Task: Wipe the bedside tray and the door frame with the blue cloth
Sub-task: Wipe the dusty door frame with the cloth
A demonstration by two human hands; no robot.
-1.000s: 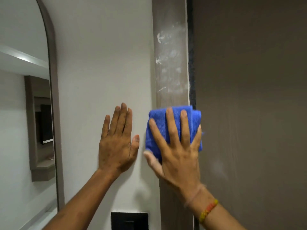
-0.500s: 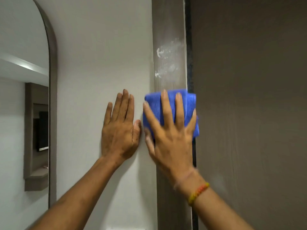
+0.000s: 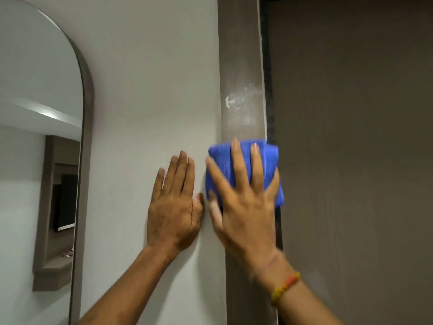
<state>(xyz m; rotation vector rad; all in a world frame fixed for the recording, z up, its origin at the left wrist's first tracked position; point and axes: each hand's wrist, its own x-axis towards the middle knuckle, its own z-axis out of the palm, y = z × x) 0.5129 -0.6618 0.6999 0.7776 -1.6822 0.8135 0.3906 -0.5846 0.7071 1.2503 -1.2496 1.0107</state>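
A folded blue cloth (image 3: 269, 160) is pressed flat against the grey-brown door frame (image 3: 241, 66), which runs upright through the middle of the view. My right hand (image 3: 243, 207) lies spread over the cloth and holds it to the frame. White smudges (image 3: 243, 102) mark the frame just above the cloth. My left hand (image 3: 174, 207) rests flat on the white wall (image 3: 145, 90) beside the frame, fingers together and pointing up, holding nothing. The bedside tray is not in view.
A dark brown door (image 3: 351, 160) fills the right side. An arched mirror (image 3: 35, 160) with a grey rim hangs on the wall at the left and reflects a shelf and a dark screen.
My right hand has slid the cloth up the frame, covering the lower smudges. My left hand has shifted slightly up the wall. The view has tilted upward.
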